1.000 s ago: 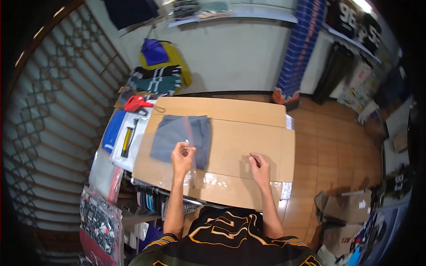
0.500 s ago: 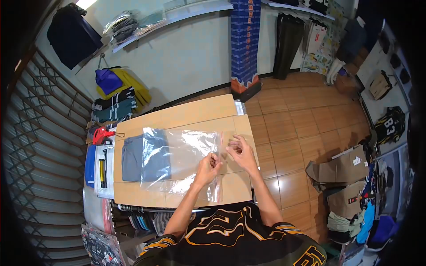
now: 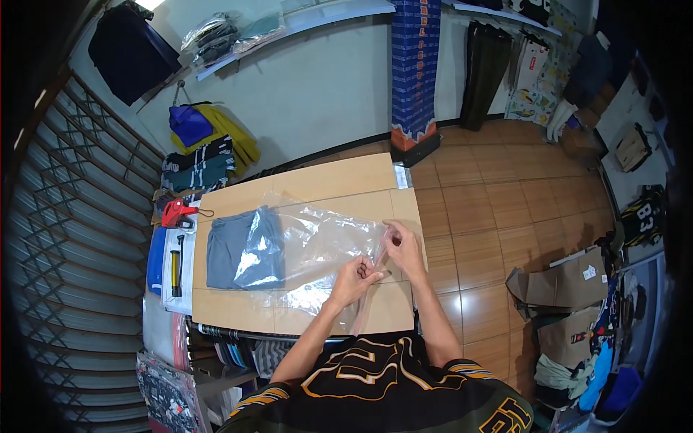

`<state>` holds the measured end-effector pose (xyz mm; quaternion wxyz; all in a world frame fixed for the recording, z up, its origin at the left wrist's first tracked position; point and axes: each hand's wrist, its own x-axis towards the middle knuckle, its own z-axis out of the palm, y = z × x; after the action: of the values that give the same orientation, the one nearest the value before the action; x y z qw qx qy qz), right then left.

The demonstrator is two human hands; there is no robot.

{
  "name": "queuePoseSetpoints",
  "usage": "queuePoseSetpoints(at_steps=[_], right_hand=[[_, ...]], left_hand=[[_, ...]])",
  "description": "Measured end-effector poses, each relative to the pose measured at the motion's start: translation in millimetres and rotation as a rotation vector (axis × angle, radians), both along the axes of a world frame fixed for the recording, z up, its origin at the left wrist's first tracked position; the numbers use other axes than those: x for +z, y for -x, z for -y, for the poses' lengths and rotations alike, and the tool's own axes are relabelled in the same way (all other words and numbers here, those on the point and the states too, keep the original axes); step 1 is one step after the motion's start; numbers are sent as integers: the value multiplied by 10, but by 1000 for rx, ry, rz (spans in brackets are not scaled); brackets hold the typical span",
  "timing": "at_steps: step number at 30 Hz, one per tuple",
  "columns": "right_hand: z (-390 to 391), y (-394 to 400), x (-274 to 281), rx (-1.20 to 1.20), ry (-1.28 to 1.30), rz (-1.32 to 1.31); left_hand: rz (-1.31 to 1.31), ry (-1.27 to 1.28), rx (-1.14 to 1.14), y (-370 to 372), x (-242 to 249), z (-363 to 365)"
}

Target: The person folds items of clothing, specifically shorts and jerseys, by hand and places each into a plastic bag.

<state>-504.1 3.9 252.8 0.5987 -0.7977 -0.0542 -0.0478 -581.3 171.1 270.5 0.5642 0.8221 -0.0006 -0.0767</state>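
A clear plastic bag (image 3: 325, 234) with a pink strip along its right end lies across the cardboard-covered table (image 3: 346, 173). Its left part overlaps folded grey-blue cloth (image 3: 229, 252). My left hand (image 3: 354, 280) pinches the bag's edge near the middle of the pink strip. Higher up, my right hand (image 3: 403, 247) is closed on the same edge, close to the upper corner. The strip runs slanted between the two hands and hangs down toward my shirt.
Left on the table are a red tool (image 3: 178, 213) and a yellow-and-black tool (image 3: 175, 270). Behind the table stands a blue pillar (image 3: 414, 72). Brown paper bags (image 3: 563, 281) are at the right. Folded clothes (image 3: 198, 167) lie at the back left.
My right hand has closed on the bag's edge, where it was apart from it before. The bag's right end is lifted and slanted now. The whole view has shifted slightly.
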Motion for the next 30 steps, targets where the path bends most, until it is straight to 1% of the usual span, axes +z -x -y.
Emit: queuePoseSetpoints(at_steps=[1,5,8,11,13,14,16,17,19,22,23,25,27,29,30], right_hand=[[12,-15,-41,-23,44,37],[103,-23,-15,-70,17,7],[250,-12,-57,-121,69,24],[411,41,-13,-180,66,67],[534,85,75,-315,9,78],[618,100,74,-362,6,85],[827,165,132,-420,7,53],[938,195,134,-472,8,21],[1189,251,11,-510,-16,11],[1545,366,-174,-603,-44,-1],[1590,413,-178,-653,-49,-6],[1668,524,-188,-685,-57,21],[1760,595,-319,-731,-178,1],[1769,654,-405,-778,-220,-7],[1767,691,-432,-813,-257,-20]], left_hand=[[-5,17,-5,6,11,3],[-22,38,5,21,-22,-31],[-27,46,-19,34,-25,-18],[24,3,-61,40,45,24],[62,-112,-162,37,182,62],[62,-113,-169,21,234,79],[85,-210,-210,-24,303,103],[87,-212,-217,-70,316,99],[198,-274,-265,-183,344,74],[218,-339,-320,-406,368,44],[221,-340,-330,-485,378,60],[317,-401,-337,-660,404,101],[339,-409,-352,-858,395,201],[367,-417,-367,-1100,373,334],[459,-454,-329,-1220,338,405]])
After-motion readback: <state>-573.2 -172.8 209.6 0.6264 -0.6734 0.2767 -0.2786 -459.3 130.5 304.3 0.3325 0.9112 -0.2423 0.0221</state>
